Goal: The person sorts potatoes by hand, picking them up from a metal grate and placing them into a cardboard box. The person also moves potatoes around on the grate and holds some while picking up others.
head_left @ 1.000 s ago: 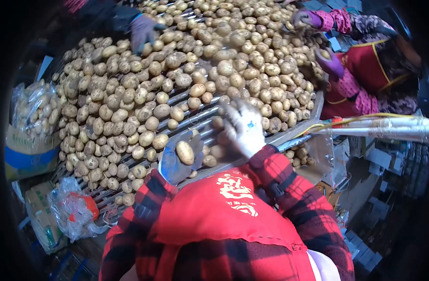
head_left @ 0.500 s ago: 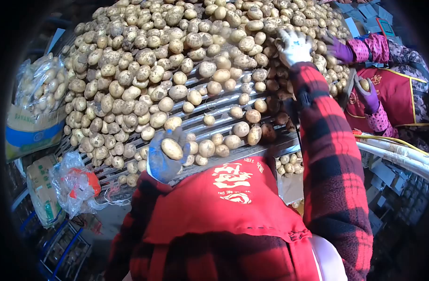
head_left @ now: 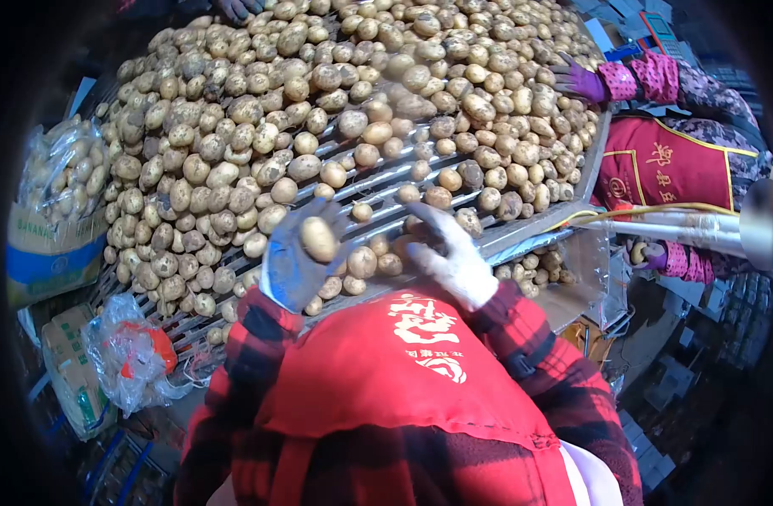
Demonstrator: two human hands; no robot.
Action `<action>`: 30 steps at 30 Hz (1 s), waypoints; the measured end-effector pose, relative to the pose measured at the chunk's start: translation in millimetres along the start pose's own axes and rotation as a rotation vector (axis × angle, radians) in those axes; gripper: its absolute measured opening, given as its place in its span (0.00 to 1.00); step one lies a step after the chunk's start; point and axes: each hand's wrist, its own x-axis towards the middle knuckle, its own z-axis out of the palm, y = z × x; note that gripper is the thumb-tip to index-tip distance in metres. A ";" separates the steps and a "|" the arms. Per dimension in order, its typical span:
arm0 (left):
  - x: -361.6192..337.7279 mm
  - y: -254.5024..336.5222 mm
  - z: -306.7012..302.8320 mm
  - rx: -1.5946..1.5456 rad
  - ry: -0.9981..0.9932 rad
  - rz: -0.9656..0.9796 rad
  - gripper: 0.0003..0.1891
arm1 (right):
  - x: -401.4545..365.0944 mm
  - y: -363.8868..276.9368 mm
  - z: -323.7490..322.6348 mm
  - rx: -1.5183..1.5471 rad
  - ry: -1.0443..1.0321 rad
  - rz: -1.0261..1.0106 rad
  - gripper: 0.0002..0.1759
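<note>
Low in the centre of the head view, just above a red apron [head_left: 403, 371] and checked sleeves: left hand [head_left: 295, 261], in a blue-grey glove, turned palm-up and curled around a single potato [head_left: 318, 239], held just over the near edge of the bench [head_left: 378, 181]. Just right of it, right hand [head_left: 452, 255], in a white glove, fingers stretched forward and down onto the loose potatoes [head_left: 365, 261] at that same near edge; blurred, so cannot tell whether closed on one or merely lying across them. Both hands near each other, not touching.

Across the slatted bench top, bare metal bars in a diagonal band between those loose potatoes and a deep heap of potatoes [head_left: 319, 76] filling the far and left parts.

At far right, beyond the bench corner, a co-worker's apron [head_left: 665, 164], with one purple-gloved hand [head_left: 576, 82] at the heap's edge and a lower purple-gloved hand [head_left: 648, 253] beneath a pale horizontal tube [head_left: 681, 228] with a yellow cord along it. Under the right bench corner, a clear bag [head_left: 584, 270] with a few potatoes inside.

At left, off the bench, a filled sack of potatoes [head_left: 61, 169] resting on a cardboard box [head_left: 40, 261], and below it a crumpled plastic bag [head_left: 133, 354] with a red patch.
</note>
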 end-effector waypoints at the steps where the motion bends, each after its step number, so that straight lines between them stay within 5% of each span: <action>1: 6.5 4.4 6.6 -0.074 -0.081 0.009 0.32 | 5.2 -10.9 14.9 0.074 -0.027 -0.059 0.33; 2: 12.9 8.8 13.1 -0.148 -0.161 0.012 0.36 | 8.0 -13.4 16.0 0.131 -0.043 -0.060 0.34; 4: 9.6 31.7 41.1 -1.331 -0.234 -0.277 0.36 | 10.9 -4.4 9.5 0.231 -0.064 0.002 0.35; 6: 10.3 47.4 24.9 -1.074 -0.568 0.019 0.35 | -4.8 -4.3 -20.1 0.351 -0.005 0.191 0.34; 8: 4.6 47.0 22.5 -1.175 -0.641 -0.262 0.36 | -32.1 11.5 -49.2 0.244 0.269 0.170 0.31; 11: 13.1 32.7 20.6 -0.903 -0.393 -0.160 0.30 | -80.4 34.1 -85.8 0.293 0.649 0.119 0.29; 12: 18.9 40.4 14.4 -0.718 -0.238 -0.152 0.27 | -87.3 52.8 -103.2 0.137 0.716 0.101 0.31; 14: 28.7 9.8 14.6 -0.441 0.047 -0.030 0.19 | -104.7 83.4 -135.3 -1.480 0.832 0.035 0.33; 16: 47.4 -20.9 -8.8 0.136 0.274 0.334 0.22 | -82.0 68.4 -136.5 -1.301 0.901 -0.175 0.33; 19: 62.1 -57.2 -7.2 0.598 0.346 0.197 0.25 | -10.1 26.8 -72.7 -1.061 0.628 -0.330 0.30; 20: 60.7 -69.6 2.4 0.816 0.297 0.150 0.35 | 15.8 7.7 -46.3 -1.096 0.526 -0.528 0.31; 23: 56.1 -64.8 13.2 0.947 0.185 0.058 0.50 | 91.5 27.3 12.6 -1.071 0.190 -0.528 0.46; 27: 56.9 -57.6 10.0 0.858 0.187 0.053 0.47 | 168.6 39.2 35.3 -1.288 0.057 -0.442 0.34; 30: 59.9 -54.3 9.3 0.842 0.176 0.015 0.47 | 210.9 43.1 12.9 -1.270 0.157 -0.662 0.31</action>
